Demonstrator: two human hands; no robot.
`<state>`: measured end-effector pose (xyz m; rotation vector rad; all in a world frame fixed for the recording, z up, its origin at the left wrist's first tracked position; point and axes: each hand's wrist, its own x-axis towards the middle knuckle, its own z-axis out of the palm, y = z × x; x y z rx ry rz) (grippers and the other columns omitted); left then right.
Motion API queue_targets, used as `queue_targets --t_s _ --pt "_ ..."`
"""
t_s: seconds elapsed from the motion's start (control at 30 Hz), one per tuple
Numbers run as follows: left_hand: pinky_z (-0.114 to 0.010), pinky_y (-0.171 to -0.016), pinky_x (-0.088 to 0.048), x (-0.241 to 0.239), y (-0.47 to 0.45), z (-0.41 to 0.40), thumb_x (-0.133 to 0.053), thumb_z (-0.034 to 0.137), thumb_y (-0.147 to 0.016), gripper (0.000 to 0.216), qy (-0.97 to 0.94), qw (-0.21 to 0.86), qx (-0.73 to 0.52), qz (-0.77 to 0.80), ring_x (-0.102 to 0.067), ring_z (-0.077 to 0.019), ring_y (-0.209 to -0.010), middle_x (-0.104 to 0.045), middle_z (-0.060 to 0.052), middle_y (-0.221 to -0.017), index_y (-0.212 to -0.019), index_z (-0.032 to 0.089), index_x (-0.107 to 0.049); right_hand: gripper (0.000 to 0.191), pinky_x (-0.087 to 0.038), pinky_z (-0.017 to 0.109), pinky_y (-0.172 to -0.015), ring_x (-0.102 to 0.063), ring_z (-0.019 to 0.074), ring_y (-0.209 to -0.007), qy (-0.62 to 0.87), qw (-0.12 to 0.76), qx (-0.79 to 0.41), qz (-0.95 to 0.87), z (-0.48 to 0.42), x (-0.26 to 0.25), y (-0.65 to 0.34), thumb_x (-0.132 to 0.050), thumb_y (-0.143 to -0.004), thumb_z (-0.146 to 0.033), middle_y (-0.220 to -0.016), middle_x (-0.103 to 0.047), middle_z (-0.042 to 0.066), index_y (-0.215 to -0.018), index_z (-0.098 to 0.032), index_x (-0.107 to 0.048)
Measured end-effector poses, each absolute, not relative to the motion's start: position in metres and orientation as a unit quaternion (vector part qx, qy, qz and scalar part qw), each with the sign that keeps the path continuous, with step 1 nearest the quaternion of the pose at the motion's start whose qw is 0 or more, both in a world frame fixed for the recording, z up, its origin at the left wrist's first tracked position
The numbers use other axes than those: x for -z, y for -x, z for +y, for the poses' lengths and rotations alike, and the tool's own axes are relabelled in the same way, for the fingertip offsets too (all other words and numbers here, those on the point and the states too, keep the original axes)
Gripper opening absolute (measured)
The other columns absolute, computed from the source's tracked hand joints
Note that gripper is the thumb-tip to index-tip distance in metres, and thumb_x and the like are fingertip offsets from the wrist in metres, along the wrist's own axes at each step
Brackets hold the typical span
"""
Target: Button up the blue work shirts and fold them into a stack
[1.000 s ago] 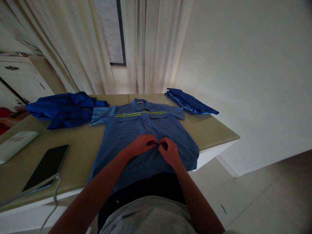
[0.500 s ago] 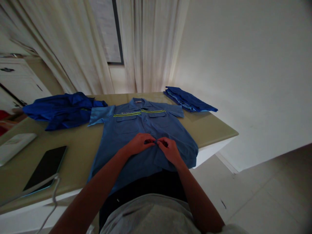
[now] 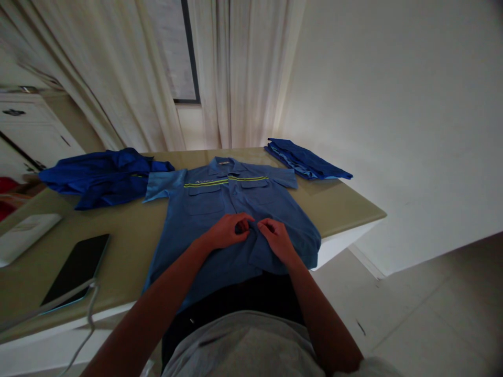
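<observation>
A blue short-sleeved work shirt (image 3: 206, 201) lies spread front side up, collar at the far end, with yellow-green stripes across the chest and two flap pockets. My left hand (image 3: 230, 230) is curled at the front placket, thumb and fingertips pinching the cloth. Just to its right, my right hand (image 3: 276, 238) pinches the other front edge between thumb and forefinger. A small gap separates the two hands, and the cloth bunches between them. Any button there is too small to make out. The shirt's hem hangs over the near table edge against my body.
The shirt lies on a table (image 3: 129, 251). A crumpled dark blue garment (image 3: 106, 175) is at the back left, and a folded stack of blue clothes (image 3: 308, 159) at the back right. A tablet (image 3: 76, 269) with a white cable (image 3: 91, 309) and a white box (image 3: 27, 235) lie left.
My hands have moved slightly apart; their fingertips were together at the placket before. The shirt has stayed in place.
</observation>
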<state>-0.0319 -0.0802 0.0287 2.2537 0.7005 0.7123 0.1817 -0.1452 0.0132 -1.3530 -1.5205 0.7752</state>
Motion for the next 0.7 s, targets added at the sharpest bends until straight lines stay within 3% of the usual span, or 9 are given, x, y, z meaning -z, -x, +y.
queue_targets --t_s 0.27,0.47,0.57,0.7 --pt "-0.029 -0.081 -0.056 -0.0283 0.0318 -0.0788 -0.069 0.03 -0.091 0.031 -0.859 0.333 -0.263 0.287 -0.072 -0.0161 -0.082 -0.077 -0.002 -0.092 -0.121 0.022 -0.071 0.031 -0.052 0.031 -0.081 -0.067 0.02 -0.088 0.512 0.465 -0.361 -0.625 -0.1435 -0.0128 -0.1889 -0.057 -0.098 -0.045 -0.094 -0.076 0.003 -0.101 -0.021 -0.078" --pt "-0.028 -0.079 -0.056 -0.028 0.0317 -0.0792 -0.07 0.029 -0.09 0.024 -0.852 0.337 -0.286 0.281 -0.071 -0.0155 -0.081 -0.077 -0.002 -0.091 -0.112 0.022 -0.073 0.034 -0.045 0.027 -0.063 -0.059 0.0162 -0.068 0.528 0.423 -0.385 -0.628 -0.1428 -0.0107 -0.1916 -0.078 -0.082 -0.045 -0.079 -0.071 0.001 -0.104 -0.02 -0.079" --pt "-0.029 -0.08 -0.056 -0.0267 0.0318 -0.079 -0.07 0.03 -0.09 0.025 -0.851 0.336 -0.291 0.279 -0.071 -0.0153 -0.081 -0.077 -0.002 -0.091 -0.114 0.022 -0.072 0.027 -0.042 0.026 -0.061 -0.056 0.0156 -0.065 0.534 0.431 -0.365 -0.629 -0.143 -0.0108 -0.1901 -0.07 -0.087 -0.043 -0.075 -0.068 0.0 -0.099 -0.019 -0.079" --pt "-0.029 -0.081 -0.056 -0.0269 0.0324 -0.0792 -0.07 0.03 -0.091 0.032 -0.856 0.337 -0.281 0.273 -0.071 -0.0149 -0.081 -0.076 -0.001 -0.092 -0.122 0.023 -0.069 0.027 -0.046 0.028 -0.069 -0.061 0.0179 -0.075 0.528 0.447 -0.355 -0.628 -0.1426 -0.0117 -0.1885 -0.063 -0.092 -0.043 -0.083 -0.07 0.002 -0.098 -0.02 -0.076"
